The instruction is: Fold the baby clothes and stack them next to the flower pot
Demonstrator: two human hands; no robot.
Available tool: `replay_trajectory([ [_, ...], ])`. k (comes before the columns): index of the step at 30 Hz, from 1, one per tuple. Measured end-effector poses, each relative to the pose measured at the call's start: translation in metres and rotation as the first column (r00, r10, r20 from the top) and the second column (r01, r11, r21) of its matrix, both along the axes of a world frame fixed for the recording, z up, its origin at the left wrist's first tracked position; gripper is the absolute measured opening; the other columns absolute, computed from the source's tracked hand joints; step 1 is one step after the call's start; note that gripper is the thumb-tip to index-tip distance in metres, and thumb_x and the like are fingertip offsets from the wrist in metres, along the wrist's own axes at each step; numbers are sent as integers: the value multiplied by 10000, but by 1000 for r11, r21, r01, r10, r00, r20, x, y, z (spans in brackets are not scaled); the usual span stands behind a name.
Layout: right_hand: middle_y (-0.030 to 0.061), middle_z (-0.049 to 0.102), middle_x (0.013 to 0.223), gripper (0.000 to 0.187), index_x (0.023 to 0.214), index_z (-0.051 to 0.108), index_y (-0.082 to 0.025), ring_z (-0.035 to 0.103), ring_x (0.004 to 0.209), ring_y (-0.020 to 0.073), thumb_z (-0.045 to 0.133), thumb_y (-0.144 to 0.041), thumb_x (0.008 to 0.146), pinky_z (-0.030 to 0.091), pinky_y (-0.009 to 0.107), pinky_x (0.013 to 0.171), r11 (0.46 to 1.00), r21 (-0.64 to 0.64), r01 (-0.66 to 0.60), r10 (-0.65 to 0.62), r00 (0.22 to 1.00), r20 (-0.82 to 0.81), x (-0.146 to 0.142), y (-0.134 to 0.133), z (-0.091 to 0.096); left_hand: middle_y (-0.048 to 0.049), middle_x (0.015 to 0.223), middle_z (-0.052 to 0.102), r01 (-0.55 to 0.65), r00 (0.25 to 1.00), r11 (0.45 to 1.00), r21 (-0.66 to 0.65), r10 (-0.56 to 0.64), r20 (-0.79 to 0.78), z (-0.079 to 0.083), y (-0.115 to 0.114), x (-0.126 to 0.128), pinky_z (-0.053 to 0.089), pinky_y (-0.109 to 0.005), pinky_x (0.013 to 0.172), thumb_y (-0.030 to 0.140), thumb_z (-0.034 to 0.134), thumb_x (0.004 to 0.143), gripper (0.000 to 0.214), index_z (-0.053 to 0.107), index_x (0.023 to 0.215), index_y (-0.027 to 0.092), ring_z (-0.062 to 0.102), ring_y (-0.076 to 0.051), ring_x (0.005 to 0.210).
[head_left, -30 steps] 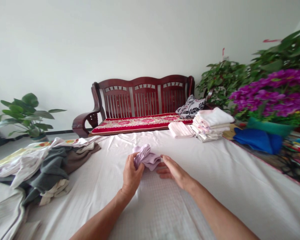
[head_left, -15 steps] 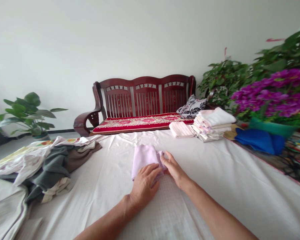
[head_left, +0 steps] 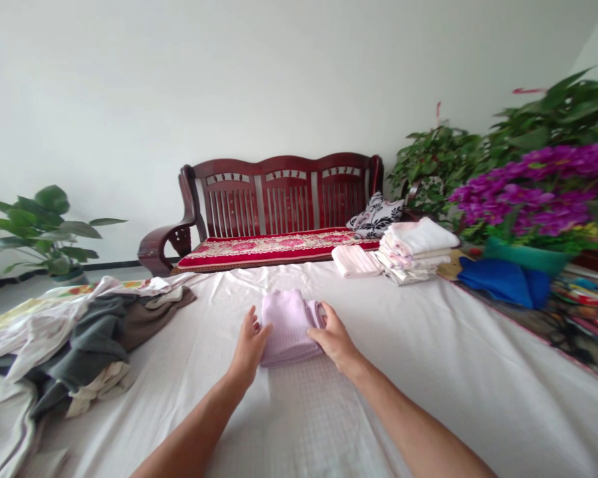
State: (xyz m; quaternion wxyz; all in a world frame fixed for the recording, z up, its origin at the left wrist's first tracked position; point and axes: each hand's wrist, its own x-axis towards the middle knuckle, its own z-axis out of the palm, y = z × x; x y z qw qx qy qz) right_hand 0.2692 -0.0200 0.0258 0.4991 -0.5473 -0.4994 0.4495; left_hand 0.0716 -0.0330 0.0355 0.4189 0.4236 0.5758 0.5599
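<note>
A small folded lilac cloth (head_left: pixel 286 325) lies flat on the white sheet (head_left: pixel 428 358) in the middle of the view. My left hand (head_left: pixel 249 345) rests against its left edge with the fingers stretched out and the thumb on the cloth. My right hand (head_left: pixel 331 335) is at its right edge, fingers curled round the folded side. Both forearms reach in from the bottom of the view.
A heap of loose grey, white and brown clothes (head_left: pixel 80 332) lies at the left. A stack of folded pale cloths (head_left: pixel 416 249) and a folded striped cloth (head_left: pixel 353 260) sit at the far right, beside a blue cloth (head_left: pixel 501 282) and flowering plants (head_left: pixel 538 196). A wooden bench (head_left: pixel 274 212) stands behind.
The lilac cloth went from bunched in my left hand to folded flat on the sheet. My left hand slid from on top of it to its left edge.
</note>
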Motion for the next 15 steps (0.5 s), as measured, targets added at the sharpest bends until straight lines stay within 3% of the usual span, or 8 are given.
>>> replay_trajectory([
  [4,52,708,1021,775,1351,470,-168,671,939,270,676,-243,607,507,377,840,999,-7,-48,47,995,-91,5,0,4,-151,1231,619,66,981,986,-155,-36,189,4,1,-1,491,-357,923,279,766,725,728,451,1376,191,627,-243,1112],
  [8,71,698,1116,697,1268,530,-184,645,1063,284,751,-382,638,486,398,931,988,-18,-153,149,980,-135,9,-2,10,-72,945,704,165,936,978,-126,-116,331,9,0,9,532,-308,748,210,804,640,775,468,1338,184,684,-200,822],
  [12,61,668,1191,914,1384,450,-215,611,1133,281,812,-314,550,467,380,970,999,11,-47,47,997,-59,8,-4,8,-36,842,698,194,938,980,-37,-175,300,8,3,21,527,-295,638,240,802,614,877,412,1397,178,667,-195,703],
  [15,32,708,1058,839,1346,502,-209,654,1023,276,768,-255,551,498,366,897,1000,11,-14,15,994,-105,16,2,8,-68,919,699,172,966,985,4,-170,193,2,8,23,533,-319,689,333,772,664,896,367,1443,156,668,-214,782],
])
